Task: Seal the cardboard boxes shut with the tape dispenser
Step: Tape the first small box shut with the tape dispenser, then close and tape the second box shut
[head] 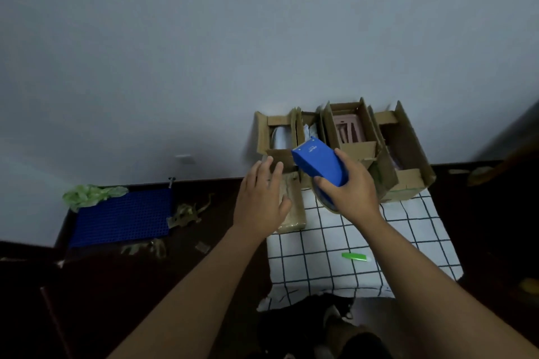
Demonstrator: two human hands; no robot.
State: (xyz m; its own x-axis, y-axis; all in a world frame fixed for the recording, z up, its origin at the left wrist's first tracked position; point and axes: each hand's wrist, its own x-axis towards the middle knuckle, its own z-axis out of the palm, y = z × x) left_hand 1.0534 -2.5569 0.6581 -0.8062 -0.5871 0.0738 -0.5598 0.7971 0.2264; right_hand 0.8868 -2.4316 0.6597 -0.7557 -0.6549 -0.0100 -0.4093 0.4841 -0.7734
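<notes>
Dispenser (319, 165): gripped in my right hand (348, 188), raised just before the boxes.
Left hand (261, 198): open, fingers straight, reaching toward the leftmost box (275, 137).
Boxes: flaps all standing up, contents showing.
Progress: I judge none sealed yet; all remain.

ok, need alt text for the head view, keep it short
A person's right hand grips a blue tape dispenser above a row of open cardboard boxes against a wall, while the open left hand reaches toward the leftmost box. The boxes sit on a checked cloth that also holds a small green object.
</notes>
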